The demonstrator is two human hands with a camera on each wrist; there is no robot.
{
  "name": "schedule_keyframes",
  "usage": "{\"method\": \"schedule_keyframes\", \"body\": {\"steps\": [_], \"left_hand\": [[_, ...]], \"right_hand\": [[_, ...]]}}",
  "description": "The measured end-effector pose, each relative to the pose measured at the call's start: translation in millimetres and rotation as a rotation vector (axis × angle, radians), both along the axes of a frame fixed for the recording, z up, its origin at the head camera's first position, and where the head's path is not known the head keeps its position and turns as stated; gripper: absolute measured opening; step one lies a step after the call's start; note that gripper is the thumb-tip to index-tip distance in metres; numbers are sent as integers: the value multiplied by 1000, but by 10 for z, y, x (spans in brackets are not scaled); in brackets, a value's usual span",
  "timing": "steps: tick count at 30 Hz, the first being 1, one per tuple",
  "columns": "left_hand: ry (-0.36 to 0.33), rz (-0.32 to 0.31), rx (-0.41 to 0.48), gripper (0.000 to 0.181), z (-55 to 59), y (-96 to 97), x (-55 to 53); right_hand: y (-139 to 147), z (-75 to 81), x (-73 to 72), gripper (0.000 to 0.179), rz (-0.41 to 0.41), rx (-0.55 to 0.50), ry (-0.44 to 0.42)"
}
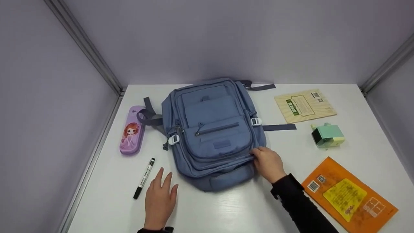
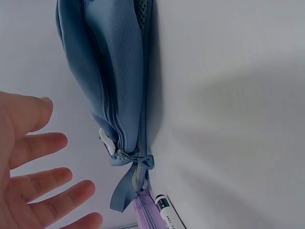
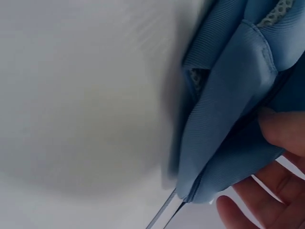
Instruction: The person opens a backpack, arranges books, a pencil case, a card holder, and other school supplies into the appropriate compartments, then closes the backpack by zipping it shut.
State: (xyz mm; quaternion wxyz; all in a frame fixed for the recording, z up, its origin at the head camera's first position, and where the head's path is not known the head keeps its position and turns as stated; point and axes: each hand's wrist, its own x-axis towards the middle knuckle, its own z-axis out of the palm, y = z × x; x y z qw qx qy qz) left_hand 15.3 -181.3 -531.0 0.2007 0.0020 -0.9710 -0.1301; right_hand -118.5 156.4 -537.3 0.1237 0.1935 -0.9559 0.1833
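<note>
A blue backpack [image 1: 212, 110] lies on the white table, front pockets up and its top end toward me. At its near right corner my right hand [image 1: 268, 163] pinches the fabric edge beside the zipper. From the right wrist view, the thumb of that right hand [image 3: 281, 176] presses on the cloth with fingers beneath. My left hand [image 1: 160, 200] hovers low over the table with fingers spread, holding nothing. Left of it lies a black-and-white marker [image 1: 144, 178]. In the left wrist view, the backpack [image 2: 116, 62] stands beyond the fingertips of the left hand [image 2: 43, 167].
A purple pencil case [image 1: 132, 131] with a cartoon girl lies left of the backpack, partly under a strap [image 1: 150, 118]. To the right are a beige booklet [image 1: 305, 106], a mint-green pencil sharpener-like box [image 1: 328, 136] and an orange book [image 1: 351, 195]. Grey walls enclose the table.
</note>
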Motion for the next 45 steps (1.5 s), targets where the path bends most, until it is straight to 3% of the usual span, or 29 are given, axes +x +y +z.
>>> {"method": "schedule_keyframes", "body": {"steps": [5, 8, 12, 15, 20, 24, 33, 39, 45], "left_hand": [[-100, 20, 12, 41, 8, -43, -59], [-158, 22, 16, 39, 70, -66, -156], [-195, 21, 12, 37, 146, -111, -384], [-210, 23, -8, 35, 142, -135, -604], [-251, 22, -9, 25, 6, -142, -946], [-268, 42, 7, 18, -109, -127, -1107], [-192, 53, -44, 9, -183, -71, -1297], [-174, 67, -33, 12, -222, -40, -1365], [-156, 88, 30, 9, -287, -34, -1387]], "right_hand": [[144, 24, 203, 19, -24, 14, -45], [214, 37, 316, 20, -33, 19, -68], [273, 68, 423, 21, -52, 32, -105], [295, 90, 481, 21, -68, 34, -135], [311, 88, 534, 21, -70, 36, -140], [320, 65, 557, 23, -37, 54, -117], [324, 67, 652, 33, 25, 49, -117], [263, 101, 742, 45, 157, -7, -182], [200, 116, 800, 64, 262, 31, -231]]}}
